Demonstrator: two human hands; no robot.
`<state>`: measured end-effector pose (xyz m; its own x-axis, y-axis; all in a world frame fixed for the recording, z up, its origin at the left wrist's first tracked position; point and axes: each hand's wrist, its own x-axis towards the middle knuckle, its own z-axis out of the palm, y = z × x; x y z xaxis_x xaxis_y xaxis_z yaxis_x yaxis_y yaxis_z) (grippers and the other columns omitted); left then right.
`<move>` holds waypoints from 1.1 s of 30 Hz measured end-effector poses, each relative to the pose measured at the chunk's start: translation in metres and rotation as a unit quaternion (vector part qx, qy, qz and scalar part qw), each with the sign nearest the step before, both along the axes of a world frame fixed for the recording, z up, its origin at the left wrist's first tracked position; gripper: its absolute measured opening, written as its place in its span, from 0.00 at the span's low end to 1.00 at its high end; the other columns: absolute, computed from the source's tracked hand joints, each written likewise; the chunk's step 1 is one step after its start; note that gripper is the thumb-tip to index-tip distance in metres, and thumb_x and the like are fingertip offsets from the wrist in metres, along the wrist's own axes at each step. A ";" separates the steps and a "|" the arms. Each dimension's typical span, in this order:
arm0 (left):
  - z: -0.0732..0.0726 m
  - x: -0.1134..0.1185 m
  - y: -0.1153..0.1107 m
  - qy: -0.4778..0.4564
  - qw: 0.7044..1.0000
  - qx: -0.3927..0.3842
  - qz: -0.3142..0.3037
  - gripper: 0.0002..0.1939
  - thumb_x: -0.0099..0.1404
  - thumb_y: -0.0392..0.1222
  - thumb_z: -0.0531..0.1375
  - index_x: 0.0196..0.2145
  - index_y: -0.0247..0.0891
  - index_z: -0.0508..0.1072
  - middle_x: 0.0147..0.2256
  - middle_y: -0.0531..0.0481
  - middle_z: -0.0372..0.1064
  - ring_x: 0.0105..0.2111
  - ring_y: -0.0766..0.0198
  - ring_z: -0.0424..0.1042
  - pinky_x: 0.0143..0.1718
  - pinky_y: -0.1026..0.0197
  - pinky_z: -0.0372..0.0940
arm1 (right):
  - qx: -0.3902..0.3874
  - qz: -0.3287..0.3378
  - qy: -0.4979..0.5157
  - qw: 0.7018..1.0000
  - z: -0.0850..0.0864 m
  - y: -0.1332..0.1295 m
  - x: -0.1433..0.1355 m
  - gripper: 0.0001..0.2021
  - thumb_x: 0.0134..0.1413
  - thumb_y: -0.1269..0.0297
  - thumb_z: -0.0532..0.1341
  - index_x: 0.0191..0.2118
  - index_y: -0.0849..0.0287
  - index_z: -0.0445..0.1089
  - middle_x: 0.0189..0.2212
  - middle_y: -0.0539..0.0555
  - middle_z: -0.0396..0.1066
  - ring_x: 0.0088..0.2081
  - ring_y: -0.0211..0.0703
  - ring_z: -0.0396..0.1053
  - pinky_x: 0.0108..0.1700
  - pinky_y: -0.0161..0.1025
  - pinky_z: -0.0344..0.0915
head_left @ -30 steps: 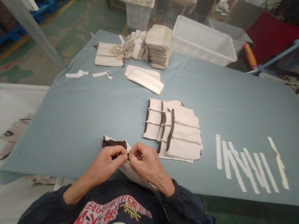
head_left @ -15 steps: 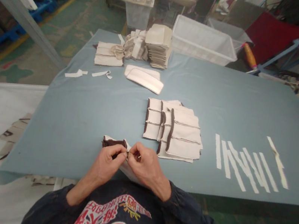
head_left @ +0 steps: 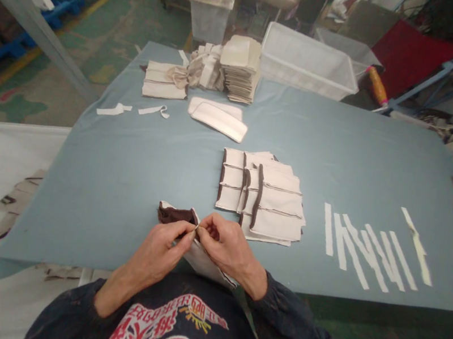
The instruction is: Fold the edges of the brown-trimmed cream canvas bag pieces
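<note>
A cream fabric piece with dark brown edging (head_left: 206,259) is held at the table's near edge, its brown inner side showing at the left. My left hand (head_left: 163,245) pinches its edge between thumb and forefinger. Right beside it, my right hand (head_left: 225,244) pinches the same edge, the fingertips of both hands almost touching. What exactly lies between the fingertips is too small to make out. Just beyond my right hand lies an overlapping pile of similar cream pieces (head_left: 279,201) with brown edges and dark seams.
White strips (head_left: 353,250) lie spread at the right of the blue-covered table (head_left: 145,162). Two pale oblong pieces (head_left: 219,120) are behind the pile. A stack of cream fabric (head_left: 238,71) and a clear plastic bin (head_left: 307,62) stand at the back. A white tub (head_left: 11,144) is at left.
The held fabric piece has tilted and shows more of its cream side below my right hand. Both hands stay pinched together, shifted slightly; the view has moved a little.
</note>
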<state>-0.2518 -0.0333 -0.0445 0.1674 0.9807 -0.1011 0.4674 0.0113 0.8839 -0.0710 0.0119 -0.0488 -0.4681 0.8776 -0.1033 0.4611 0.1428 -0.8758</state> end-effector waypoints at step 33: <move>-0.030 -0.014 -0.002 -0.083 0.985 -0.123 0.087 0.19 0.63 0.55 0.57 0.22 0.40 0.64 0.22 0.56 0.57 0.26 0.63 0.58 0.28 0.63 0.54 | 0.129 0.039 -0.105 0.985 -0.047 -0.046 -0.006 0.07 0.65 0.64 0.64 0.36 0.57 0.67 0.29 0.51 0.73 0.29 0.41 0.68 0.32 0.38 0.51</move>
